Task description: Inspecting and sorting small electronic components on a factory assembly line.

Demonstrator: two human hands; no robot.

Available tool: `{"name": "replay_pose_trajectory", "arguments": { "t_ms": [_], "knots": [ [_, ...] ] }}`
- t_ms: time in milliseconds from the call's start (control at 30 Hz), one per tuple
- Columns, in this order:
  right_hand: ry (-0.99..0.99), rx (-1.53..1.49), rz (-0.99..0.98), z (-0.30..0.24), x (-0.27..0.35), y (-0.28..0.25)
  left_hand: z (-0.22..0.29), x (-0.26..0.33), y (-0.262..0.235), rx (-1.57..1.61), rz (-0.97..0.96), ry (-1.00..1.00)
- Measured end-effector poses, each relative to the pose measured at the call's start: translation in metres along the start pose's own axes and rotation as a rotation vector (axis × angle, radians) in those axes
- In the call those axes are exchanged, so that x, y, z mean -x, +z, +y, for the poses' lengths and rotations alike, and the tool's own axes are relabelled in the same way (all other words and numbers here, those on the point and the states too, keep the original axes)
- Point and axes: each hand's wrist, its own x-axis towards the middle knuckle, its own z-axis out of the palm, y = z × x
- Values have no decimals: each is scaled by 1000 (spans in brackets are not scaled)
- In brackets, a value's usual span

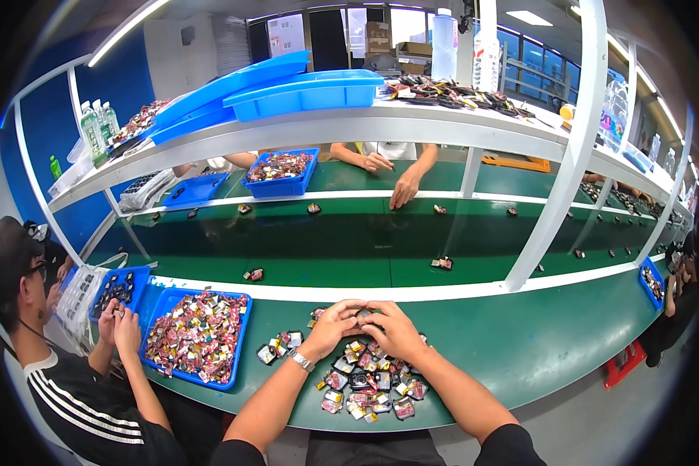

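Above the near edge of the green bench, my left hand and my right hand meet with curled fingers. Between their fingertips is a small dark electronic module, mostly covered by the fingers. Right below my hands lies a loose pile of similar small modules, black-cased with silver, yellow and pinkish-red parts. A few more modules sit beside my left wrist, which wears a metal-banded watch.
A blue bin heaped with modules stands to my left, near a seated co-worker. Past a white rail, scattered modules lie on a green conveyor belt. White posts carry a shelf with blue trays. Another person's hands reach in opposite.
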Motion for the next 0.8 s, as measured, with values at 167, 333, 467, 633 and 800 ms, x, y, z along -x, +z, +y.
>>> {"name": "replay_pose_trajectory", "arguments": {
  "t_ms": [167, 333, 467, 633, 800],
  "knots": [
    [67, -72, 60, -2, 0, 5, -2, 1, -5, -51, -41, 26],
    [75, -93, -10, 8, 1, 5, 6, 4, 2, -93, -67, -11],
    [77, -104, -76, 11, 1, 2, 9, 5, 5, -199, -68, -66],
    [109, -76, -9, 9, 0, 1, 4, 4, 1, -145, -99, -21],
    [159, -93, 11, 7, 1, 2, 5, 5, 2, -128, -115, -2]
  ]
}}
